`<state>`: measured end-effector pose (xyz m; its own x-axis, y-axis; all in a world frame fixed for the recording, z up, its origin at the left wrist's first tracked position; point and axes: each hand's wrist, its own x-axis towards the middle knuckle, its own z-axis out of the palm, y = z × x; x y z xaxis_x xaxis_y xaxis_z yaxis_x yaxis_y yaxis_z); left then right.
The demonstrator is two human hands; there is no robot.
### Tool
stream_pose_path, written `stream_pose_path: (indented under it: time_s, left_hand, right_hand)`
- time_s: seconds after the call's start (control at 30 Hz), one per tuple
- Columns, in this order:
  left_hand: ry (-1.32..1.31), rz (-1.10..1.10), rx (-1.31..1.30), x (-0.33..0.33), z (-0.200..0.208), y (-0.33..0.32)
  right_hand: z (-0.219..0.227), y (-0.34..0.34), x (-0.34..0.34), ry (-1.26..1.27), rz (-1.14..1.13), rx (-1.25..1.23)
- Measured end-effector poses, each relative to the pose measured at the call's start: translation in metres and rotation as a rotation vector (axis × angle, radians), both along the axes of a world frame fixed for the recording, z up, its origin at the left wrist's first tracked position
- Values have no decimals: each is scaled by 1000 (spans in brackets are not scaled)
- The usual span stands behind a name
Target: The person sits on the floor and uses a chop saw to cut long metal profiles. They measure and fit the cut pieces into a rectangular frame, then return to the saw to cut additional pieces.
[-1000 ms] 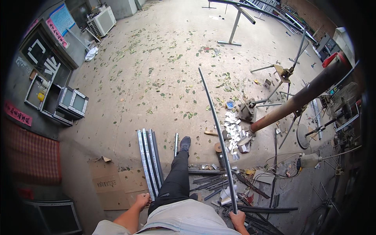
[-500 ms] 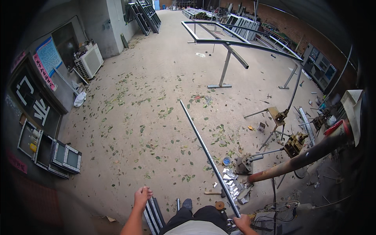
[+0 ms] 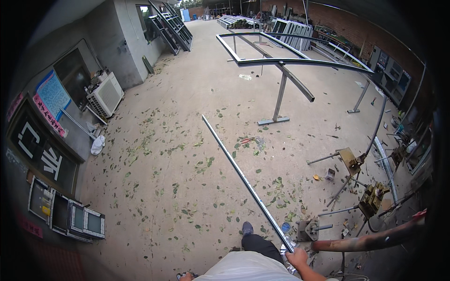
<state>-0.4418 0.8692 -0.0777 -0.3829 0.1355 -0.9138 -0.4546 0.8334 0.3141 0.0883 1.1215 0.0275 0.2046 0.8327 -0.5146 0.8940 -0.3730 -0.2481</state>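
My right hand [image 3: 297, 257] is closed round the near end of a long, thin metal profile [image 3: 246, 182]. From that hand, low at the right, the profile reaches forward and left over the floor. Only a bit of my left hand [image 3: 187, 277] shows at the lower edge, left of my body. Small dark and pale profile ends [image 3: 180, 275] appear beside it, and its fingers are too hidden to say whether it grips them. Part of the offcut pile [image 3: 291, 269] shows by my right hand.
A large frame [image 3: 262, 62] rests on metal trestles [image 3: 277, 105] ahead. To the right are floor-standing metal tools [image 3: 372, 199], a rusty pipe [image 3: 365, 243] and a blue round container [image 3: 286, 227]. Small window frames [image 3: 86, 220] lean at the left wall. Leaves [image 3: 176, 189] litter the floor.
My body has moved forward, with one foot stepping ahead. The right hand still carries the profile. My left hand has dropped back to the lower edge, and the loose profiles beside it have mostly left view.
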Motion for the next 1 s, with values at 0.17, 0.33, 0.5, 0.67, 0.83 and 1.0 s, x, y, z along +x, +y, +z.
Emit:
stream_pose_path:
  time_s: [0.17, 0.33, 0.5, 0.67, 0.83, 1.0]
  left_hand:
    - [93, 123, 176, -7, 40, 142]
    - [187, 202, 392, -56, 67, 315]
    - [54, 99, 264, -123, 19, 432]
    - [93, -216, 83, -255, -50, 520]
    - [145, -81, 232, -356, 39, 713]
    - [296, 8, 510, -424, 106, 899]
  right_hand:
    - [36, 187, -56, -20, 74, 9]
    - [48, 345, -106, 31, 59, -29]
    - [52, 465, -187, 43, 53, 81]
    - [52, 565, -278, 106, -9, 108]
    - [100, 663, -340, 174, -111, 115]
    - [106, 789, -387, 185, -138, 237]
